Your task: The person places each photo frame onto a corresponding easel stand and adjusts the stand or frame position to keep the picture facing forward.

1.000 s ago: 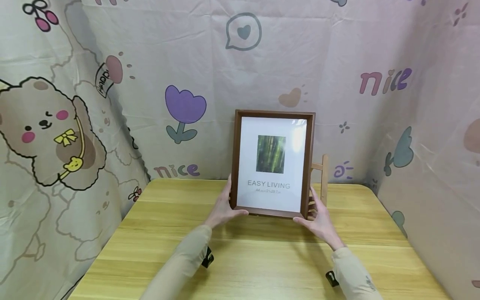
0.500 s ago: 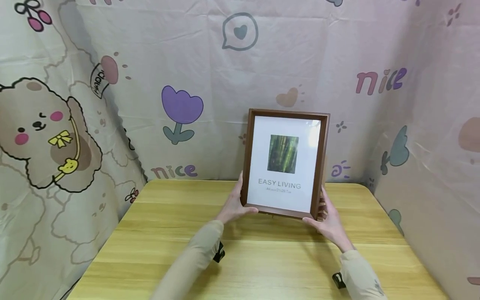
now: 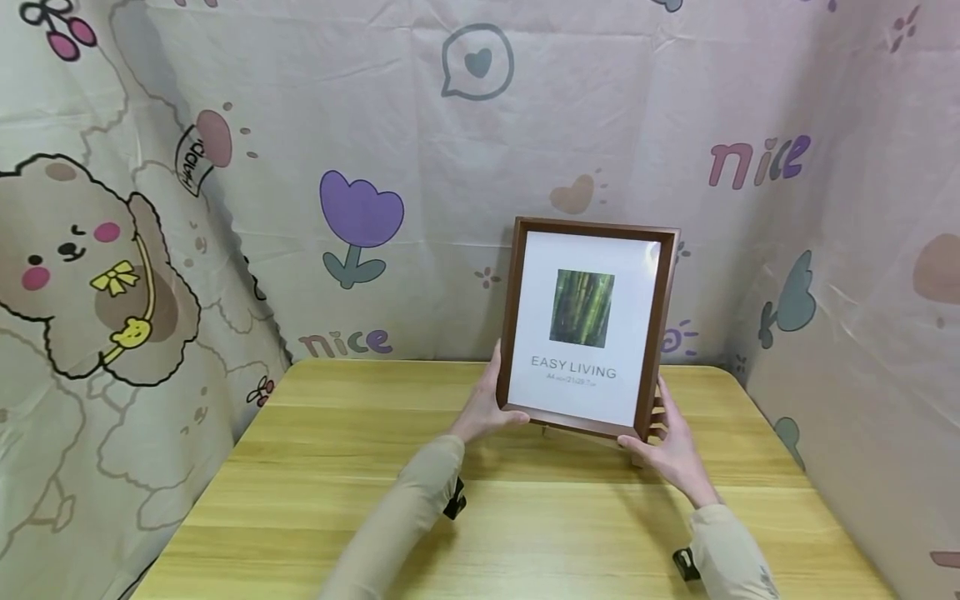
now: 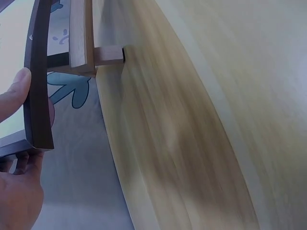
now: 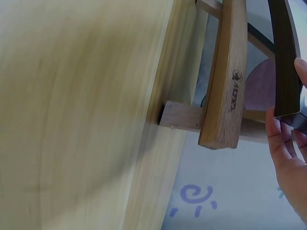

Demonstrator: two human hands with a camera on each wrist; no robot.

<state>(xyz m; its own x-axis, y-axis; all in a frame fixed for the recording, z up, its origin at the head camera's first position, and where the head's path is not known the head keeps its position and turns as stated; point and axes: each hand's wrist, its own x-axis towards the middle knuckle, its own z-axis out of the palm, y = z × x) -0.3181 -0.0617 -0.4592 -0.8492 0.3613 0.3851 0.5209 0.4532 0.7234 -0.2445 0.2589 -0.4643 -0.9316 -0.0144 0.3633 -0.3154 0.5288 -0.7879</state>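
Observation:
A brown picture frame (image 3: 592, 396) with a green bamboo-like picture and the words "EASY LIVING" stands nearly upright between both hands, tilted slightly clockwise. My left hand (image 3: 486, 407) grips its lower left corner, thumb across the front and fingers behind. At the lower right corner my right hand (image 3: 671, 448) holds it the same way. A wooden easel stand (image 5: 223, 96) with dark lettering on its crossbar is right behind the frame. In the left wrist view the easel's bar (image 4: 81, 38) shows close to the frame's lower edge; in the head view the frame mostly hides it.
The wood-grain table (image 3: 337, 475) reaches back to a printed cloth backdrop (image 3: 442, 292). More cloth (image 3: 67, 450) hangs along the left side, and the right side is draped too. A black band piece (image 3: 455, 498) hangs under the left sleeve.
Both hands have carried the picture frame to the right, and it has tilted a little clockwise. The easel upright that showed to its right is now hidden behind it.

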